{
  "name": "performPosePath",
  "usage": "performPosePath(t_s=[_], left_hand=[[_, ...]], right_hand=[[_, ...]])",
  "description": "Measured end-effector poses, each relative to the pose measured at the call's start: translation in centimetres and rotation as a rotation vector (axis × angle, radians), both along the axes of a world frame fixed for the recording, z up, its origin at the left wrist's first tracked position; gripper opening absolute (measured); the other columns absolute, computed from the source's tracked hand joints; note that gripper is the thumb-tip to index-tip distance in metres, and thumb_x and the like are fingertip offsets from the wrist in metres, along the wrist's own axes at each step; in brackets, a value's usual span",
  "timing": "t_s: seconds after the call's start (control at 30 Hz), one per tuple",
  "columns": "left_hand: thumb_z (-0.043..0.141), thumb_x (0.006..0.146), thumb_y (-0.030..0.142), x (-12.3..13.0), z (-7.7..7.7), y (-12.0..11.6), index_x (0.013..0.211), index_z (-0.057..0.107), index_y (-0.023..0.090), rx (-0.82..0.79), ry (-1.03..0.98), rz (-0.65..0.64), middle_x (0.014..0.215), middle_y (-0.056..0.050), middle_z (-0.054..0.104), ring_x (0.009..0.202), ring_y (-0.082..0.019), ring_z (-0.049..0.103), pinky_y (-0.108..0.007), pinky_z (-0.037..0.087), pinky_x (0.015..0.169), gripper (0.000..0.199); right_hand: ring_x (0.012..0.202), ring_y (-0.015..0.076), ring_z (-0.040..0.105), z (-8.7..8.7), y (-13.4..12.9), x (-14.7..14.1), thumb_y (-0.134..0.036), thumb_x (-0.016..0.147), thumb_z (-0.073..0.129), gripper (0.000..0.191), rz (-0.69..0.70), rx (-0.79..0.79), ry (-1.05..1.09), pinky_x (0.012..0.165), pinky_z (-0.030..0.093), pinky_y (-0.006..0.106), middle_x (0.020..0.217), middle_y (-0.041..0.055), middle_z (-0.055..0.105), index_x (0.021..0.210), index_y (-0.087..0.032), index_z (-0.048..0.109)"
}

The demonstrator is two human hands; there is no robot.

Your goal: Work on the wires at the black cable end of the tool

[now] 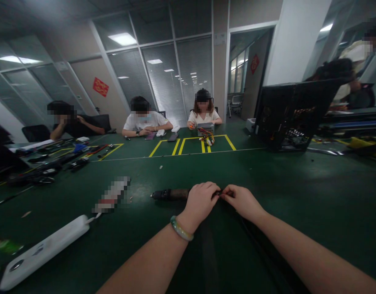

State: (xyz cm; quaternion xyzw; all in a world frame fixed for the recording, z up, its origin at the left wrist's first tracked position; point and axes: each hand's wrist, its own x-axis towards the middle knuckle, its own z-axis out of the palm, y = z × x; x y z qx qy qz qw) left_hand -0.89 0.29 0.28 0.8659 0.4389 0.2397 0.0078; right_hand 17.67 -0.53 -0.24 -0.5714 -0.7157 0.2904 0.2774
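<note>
A dark cylindrical tool [171, 194] with a pointed metal tip lies across the green table, tip to the left. Its right end disappears under my left hand [201, 203], whose fingers are wrapped over it. My right hand [241, 201] meets the left at the fingertips, its thumb and forefinger pinched on a small dark piece at that end. What exactly the piece is stays too small to tell. A dark cable [252, 232] runs from near my right hand toward the table's front edge, beside the right forearm.
A white elongated device [47, 251] lies at the front left, joined to a blurred item [112, 195]. Dark parts [47, 165] are spread at the left. A black case [293, 114] stands at the back right. Several people sit across the green table [129, 165].
</note>
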Motion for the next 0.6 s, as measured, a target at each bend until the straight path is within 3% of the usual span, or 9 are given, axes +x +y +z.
performPosePath(t_s=[0.3, 0.6], left_hand=[[0.065, 0.081, 0.024, -0.14, 0.16, 0.02, 0.095, 0.061, 0.022, -0.014, -0.025, 0.008, 0.098, -0.001, 0.064, 0.095, -0.02, 0.058, -0.034, 0.043, 0.085, 0.015], [0.06, 0.086, 0.024, -0.26, -0.24, 0.45, 0.094, 0.064, 0.024, -0.025, -0.047, -0.039, 0.102, 0.0, 0.065, 0.097, -0.018, 0.058, -0.033, 0.043, 0.087, 0.009]], right_hand=[[0.073, 0.0158, 0.064, -0.48, 0.39, 0.17, -0.034, 0.085, 0.059, 0.016, -0.006, -0.003, -0.008, 0.061, 0.043, 0.025, 0.083, 0.0005, 0.072, 0.089, -0.022, 0.069], [0.073, 0.0159, 0.064, -0.17, 0.17, 0.32, -0.035, 0.085, 0.059, 0.017, -0.003, -0.025, 0.022, 0.06, 0.043, 0.025, 0.085, 0.0003, 0.072, 0.09, -0.023, 0.069]])
